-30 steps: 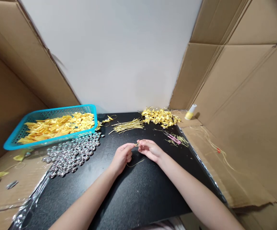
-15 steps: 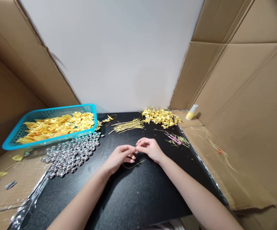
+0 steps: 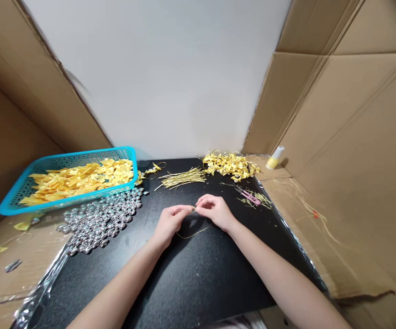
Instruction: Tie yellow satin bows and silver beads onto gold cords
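Over the middle of the black table (image 3: 198, 283), my left hand (image 3: 171, 223) and my right hand (image 3: 217, 213) meet fingertip to fingertip. Both pinch a thin gold cord (image 3: 192, 233), which makes a small loop between the fingers. Its loose tail curves out below my left hand, above the tabletop. Just beyond my hands lies a bundle of cut gold cords (image 3: 184, 177). To the left, many shiny silver beads (image 3: 103, 221) are spread out. Whether a bead is between my fingertips is too small to tell.
A blue basket (image 3: 7, 205) of yellow ribbon bows stands at the left. Finished-looking bows on cords (image 3: 230, 165) are heaped at the back right. Pink-handled snips (image 3: 251, 197) lie among cord scraps. A thread spool (image 3: 275, 157) stands on cardboard (image 3: 338, 137) at the right.
My left fingers have closed in, tucking under, and the small cord loop has shifted slightly up and left. The cord tail still hangs below. The view has tilted slightly.
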### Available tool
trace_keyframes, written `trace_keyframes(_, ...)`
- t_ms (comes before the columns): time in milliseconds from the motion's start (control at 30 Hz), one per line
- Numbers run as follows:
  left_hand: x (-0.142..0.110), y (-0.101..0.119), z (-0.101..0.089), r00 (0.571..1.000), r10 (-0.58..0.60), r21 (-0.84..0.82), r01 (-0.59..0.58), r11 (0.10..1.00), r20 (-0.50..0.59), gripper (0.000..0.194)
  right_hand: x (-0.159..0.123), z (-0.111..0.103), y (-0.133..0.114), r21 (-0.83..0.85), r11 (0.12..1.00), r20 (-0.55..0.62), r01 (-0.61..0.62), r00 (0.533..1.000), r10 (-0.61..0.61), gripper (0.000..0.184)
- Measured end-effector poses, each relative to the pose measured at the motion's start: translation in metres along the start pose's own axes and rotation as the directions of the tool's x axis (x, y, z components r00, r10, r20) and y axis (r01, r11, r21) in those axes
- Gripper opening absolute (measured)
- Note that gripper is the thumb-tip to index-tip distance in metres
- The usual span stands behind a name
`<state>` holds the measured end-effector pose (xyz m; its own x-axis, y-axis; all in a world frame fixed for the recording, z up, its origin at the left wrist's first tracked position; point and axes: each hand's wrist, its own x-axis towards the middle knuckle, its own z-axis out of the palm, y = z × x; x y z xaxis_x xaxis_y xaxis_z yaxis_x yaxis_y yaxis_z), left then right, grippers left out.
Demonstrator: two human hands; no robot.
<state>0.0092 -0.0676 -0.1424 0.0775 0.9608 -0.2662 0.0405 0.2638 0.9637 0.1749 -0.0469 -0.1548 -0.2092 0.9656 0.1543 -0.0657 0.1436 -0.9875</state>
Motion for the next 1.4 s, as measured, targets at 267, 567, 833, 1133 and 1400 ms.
trace_keyframes(267,-0.003,0.007,-0.002,0.995,0.063,0.018,-0.065,0.998,0.073,0.034,-0.003,0.003,-0.005,-0.050,0.994,-0.015,0.095,0.995,-0.096,0.011)
trace_keyframes(567,-0.001,0.006,-0.011,0.966,-0.025,0.028,0.019,0.999,0.258,0.029,-0.006,0.007,-0.003,-0.114,0.986,0.045,0.123,0.992,-0.119,0.009)
trace_keyframes(833,0.001,-0.001,-0.004,0.996,0.049,0.077,-0.055,0.996,0.078,0.029,-0.005,0.007,-0.003,-0.147,0.979,0.005,0.142,0.990,-0.143,0.007)
trace_keyframes(1133,-0.003,0.014,-0.011,0.980,0.111,0.098,-0.128,0.987,0.167,0.026,-0.004,0.006,-0.005,-0.182,0.969,-0.020,0.166,0.985,-0.173,0.008)
trace_keyframes(1400,-0.002,0.014,-0.017,0.983,0.004,0.130,-0.028,0.991,0.182,0.031,-0.006,0.008,-0.004,-0.198,0.965,-0.001,0.175,0.984,-0.178,0.008)
